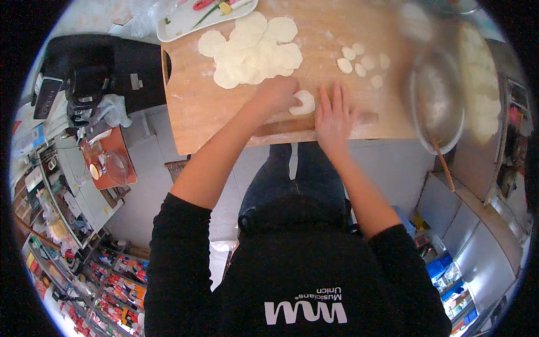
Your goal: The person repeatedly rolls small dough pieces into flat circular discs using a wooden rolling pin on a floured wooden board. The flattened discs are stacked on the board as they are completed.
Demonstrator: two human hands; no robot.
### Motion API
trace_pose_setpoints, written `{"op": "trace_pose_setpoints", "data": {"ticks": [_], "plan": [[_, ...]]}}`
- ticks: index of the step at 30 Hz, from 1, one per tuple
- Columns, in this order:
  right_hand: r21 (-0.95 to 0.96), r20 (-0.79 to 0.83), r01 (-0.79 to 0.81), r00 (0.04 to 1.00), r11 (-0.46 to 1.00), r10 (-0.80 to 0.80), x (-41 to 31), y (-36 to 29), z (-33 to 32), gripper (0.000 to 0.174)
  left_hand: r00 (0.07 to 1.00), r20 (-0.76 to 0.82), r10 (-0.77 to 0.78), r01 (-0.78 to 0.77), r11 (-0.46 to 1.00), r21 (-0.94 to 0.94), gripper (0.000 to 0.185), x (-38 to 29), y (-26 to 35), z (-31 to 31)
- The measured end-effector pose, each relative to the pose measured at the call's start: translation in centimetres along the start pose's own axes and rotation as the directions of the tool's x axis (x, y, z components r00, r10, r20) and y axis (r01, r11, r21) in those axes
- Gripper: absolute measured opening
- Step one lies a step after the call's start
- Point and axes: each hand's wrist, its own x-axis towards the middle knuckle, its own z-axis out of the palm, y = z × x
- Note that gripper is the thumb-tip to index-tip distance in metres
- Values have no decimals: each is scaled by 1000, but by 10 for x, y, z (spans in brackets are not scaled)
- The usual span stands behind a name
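My left hand (281,93) pinches the left edge of a small flattened dough round (306,102) on the floured wooden board (189,113). Flat across a wooden rolling pin (286,126) lies my right hand (335,113), its fingers stretched forward and slightly blurred. The pin runs sideways along the board's near edge, just below the dough round, and is partly hidden under that hand. Thin rolled dough wrappers (248,54) overlap in a pile beyond my left hand. Several small dough pieces (345,66) sit farther right, some of them blurred.
A white tray (166,33) with food scraps stands at the board's far left corner. On the right is a metal bowl (440,97) with a wooden stick (443,166) over its rim. Left of the board, a small red table (130,168) holds containers.
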Motion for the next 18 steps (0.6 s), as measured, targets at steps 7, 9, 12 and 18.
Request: {"op": "trace_pose_setpoints", "data": {"ticks": [7,9,12,18], "plan": [[119,-85,6,996,993,4,30,-3,3,46,988,-154,26,-14,997,75,25,5,8,7],[67,-23,22,1000,998,-20,-22,1,-6,48,929,-340,-148,38,950,-309,26,5,-6,5],[50,34,15,999,999,-17,-33,4,-17,47,681,-651,-337,159,935,-318,47,-2,-24,-17],[261,143,33,987,965,-72,-5,13,-11,40,764,-494,414,-339,910,238,33,47,34,-1]]}}
